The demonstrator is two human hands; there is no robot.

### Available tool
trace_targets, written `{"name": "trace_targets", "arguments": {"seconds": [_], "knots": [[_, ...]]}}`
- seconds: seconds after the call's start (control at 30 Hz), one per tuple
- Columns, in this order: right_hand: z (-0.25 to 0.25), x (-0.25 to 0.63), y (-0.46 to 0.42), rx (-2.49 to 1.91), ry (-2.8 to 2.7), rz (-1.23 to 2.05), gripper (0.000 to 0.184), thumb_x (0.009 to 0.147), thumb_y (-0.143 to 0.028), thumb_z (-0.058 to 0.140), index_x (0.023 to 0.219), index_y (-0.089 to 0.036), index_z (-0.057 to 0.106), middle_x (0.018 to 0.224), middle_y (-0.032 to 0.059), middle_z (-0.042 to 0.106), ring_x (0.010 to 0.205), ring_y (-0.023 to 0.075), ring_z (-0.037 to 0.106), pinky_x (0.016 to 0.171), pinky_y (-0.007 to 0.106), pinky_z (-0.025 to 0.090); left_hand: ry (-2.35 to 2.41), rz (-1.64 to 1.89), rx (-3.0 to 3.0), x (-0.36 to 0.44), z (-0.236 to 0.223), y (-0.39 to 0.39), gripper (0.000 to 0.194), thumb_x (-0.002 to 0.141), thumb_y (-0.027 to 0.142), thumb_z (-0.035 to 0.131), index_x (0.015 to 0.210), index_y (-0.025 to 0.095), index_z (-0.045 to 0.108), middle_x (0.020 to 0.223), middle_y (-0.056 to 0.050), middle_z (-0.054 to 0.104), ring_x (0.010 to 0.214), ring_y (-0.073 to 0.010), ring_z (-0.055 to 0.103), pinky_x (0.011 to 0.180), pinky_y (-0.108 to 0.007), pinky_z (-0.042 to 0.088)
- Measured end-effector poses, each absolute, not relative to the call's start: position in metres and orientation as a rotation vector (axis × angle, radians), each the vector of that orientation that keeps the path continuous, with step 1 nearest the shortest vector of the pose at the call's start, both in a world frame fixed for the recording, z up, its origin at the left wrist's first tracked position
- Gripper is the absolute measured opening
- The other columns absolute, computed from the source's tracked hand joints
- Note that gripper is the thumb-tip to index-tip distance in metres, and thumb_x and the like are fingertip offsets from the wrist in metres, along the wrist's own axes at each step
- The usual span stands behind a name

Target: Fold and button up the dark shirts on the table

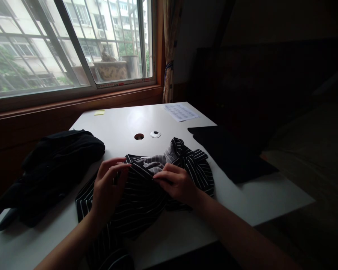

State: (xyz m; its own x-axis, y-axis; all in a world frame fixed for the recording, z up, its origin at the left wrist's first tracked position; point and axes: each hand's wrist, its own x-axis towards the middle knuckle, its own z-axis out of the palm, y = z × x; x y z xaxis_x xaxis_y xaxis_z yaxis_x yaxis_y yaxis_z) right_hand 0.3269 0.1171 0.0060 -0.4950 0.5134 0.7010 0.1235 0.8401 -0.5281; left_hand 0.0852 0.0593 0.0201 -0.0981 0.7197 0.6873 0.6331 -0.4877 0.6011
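Note:
A black garment with thin white stripes (146,195) lies bunched on the white table (124,123) in front of me. My left hand (108,187) pinches a fold of the striped cloth near its upper left edge, fingers curled. My right hand (177,182) presses down on the cloth at its middle, fingers closed on a fold. Part of the garment hangs over the near table edge.
A pile of plain black clothing (50,168) sits at the left. A flat black cloth (228,150) lies at the right. A printed sheet (180,111), a yellow note (99,112), a cable hole (139,136) and its cap (155,134) are farther back. A window (67,41) is behind.

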Motion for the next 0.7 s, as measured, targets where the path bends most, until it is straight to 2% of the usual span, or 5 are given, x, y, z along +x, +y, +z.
{"name": "trace_targets", "arguments": {"seconds": [0.13,0.27,0.47,0.7], "knots": [[0.011,0.329,0.115,-0.484,-1.97,0.713,0.008,0.09,-0.02,0.067,0.095,-0.02,0.073,0.082,0.0014,0.058,0.071,0.0123,0.057,0.065,0.026,0.051,1.278,1.475,2.55,0.102,0.033,0.046,0.037,0.085,0.008,0.067,0.116,0.028,0.07,0.112,-0.005,0.071,0.106,-0.0231,0.062,0.091,-0.039,0.052],[0.015,0.331,0.116,-0.488,-1.93,0.922,0.007,0.09,-0.024,0.069,0.093,-0.019,0.073,0.082,0.0013,0.059,0.075,0.0133,0.059,0.07,0.028,0.051,1.229,1.217,2.386,0.119,0.025,0.044,0.042,0.086,0.021,0.07,0.127,0.027,0.064,0.121,-0.008,0.069,0.113,-0.0264,0.062,0.097,-0.041,0.052],[0.016,0.327,0.119,-0.499,-1.973,1.047,0.015,0.091,-0.032,0.068,0.09,-0.018,0.072,0.083,0.0022,0.061,0.076,0.0145,0.059,0.071,0.029,0.051,1.275,1.075,1.963,0.12,0.007,0.051,0.014,0.09,0.026,0.064,0.102,0.023,0.07,0.093,-0.005,0.074,0.082,-0.0201,0.07,0.075,-0.03,0.054],[0.015,0.327,0.122,-0.545,-1.998,1.057,0.013,0.091,-0.03,0.068,0.089,-0.018,0.072,0.081,0.0011,0.061,0.075,0.0137,0.06,0.072,0.028,0.05,1.234,1.005,1.678,0.115,0.016,0.053,0.019,0.093,0.035,0.058,0.096,0.019,0.07,0.087,-0.004,0.072,0.08,-0.0191,0.065,0.072,-0.027,0.05]]}}
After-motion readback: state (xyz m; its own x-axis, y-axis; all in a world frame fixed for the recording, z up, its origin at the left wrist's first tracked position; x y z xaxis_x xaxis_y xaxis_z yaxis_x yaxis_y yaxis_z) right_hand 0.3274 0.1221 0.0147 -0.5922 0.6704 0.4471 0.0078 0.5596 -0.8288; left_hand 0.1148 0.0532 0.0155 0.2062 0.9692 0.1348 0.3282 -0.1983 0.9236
